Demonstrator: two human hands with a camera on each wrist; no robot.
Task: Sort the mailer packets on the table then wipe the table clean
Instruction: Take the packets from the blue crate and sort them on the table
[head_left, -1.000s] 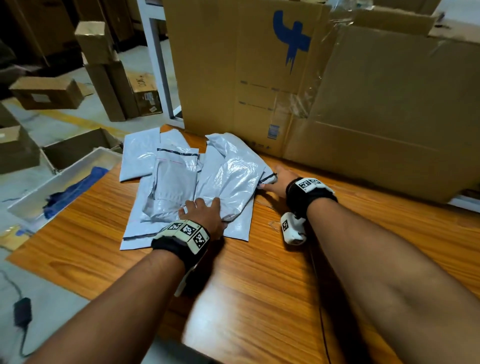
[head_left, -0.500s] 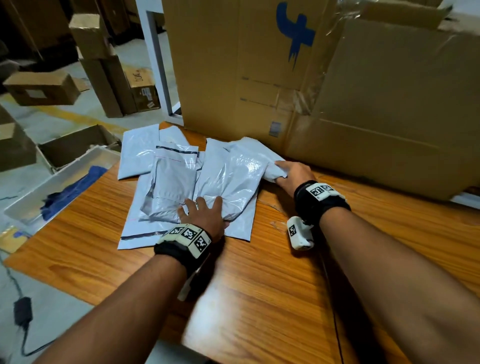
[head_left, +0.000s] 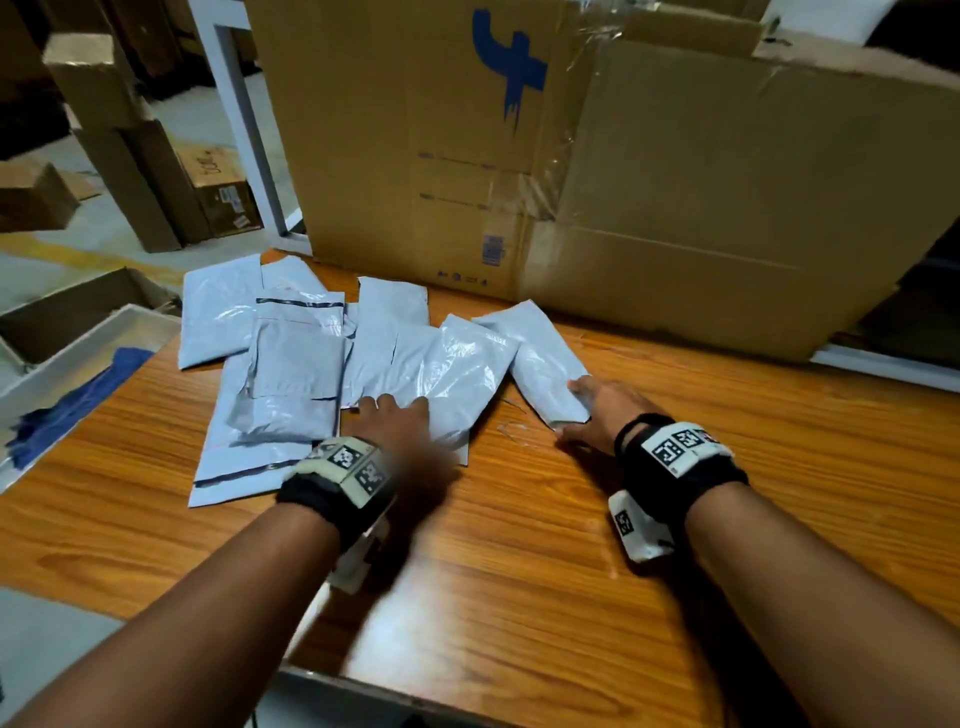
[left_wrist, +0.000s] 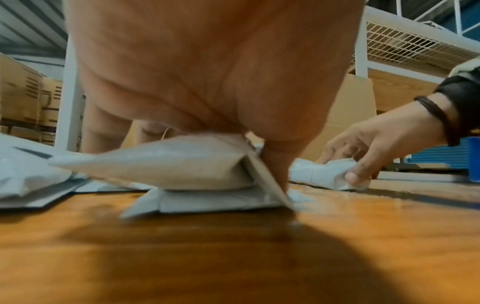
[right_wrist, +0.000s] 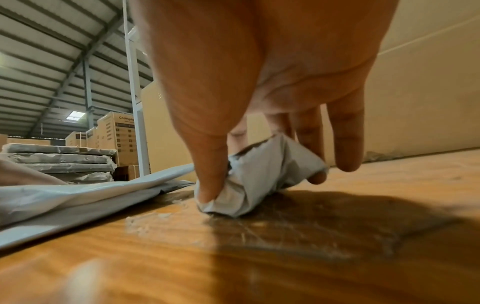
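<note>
The near corner of one mailer packet (right_wrist: 259, 174) is pinched by the right hand (head_left: 602, 410), centre-right of the head view. The overlapping pile (head_left: 322, 364) at centre-left is pressed by the left hand (head_left: 400, 415), fingers flat. Sorting seems underway; lifting the packet clear is probably next.
</note>
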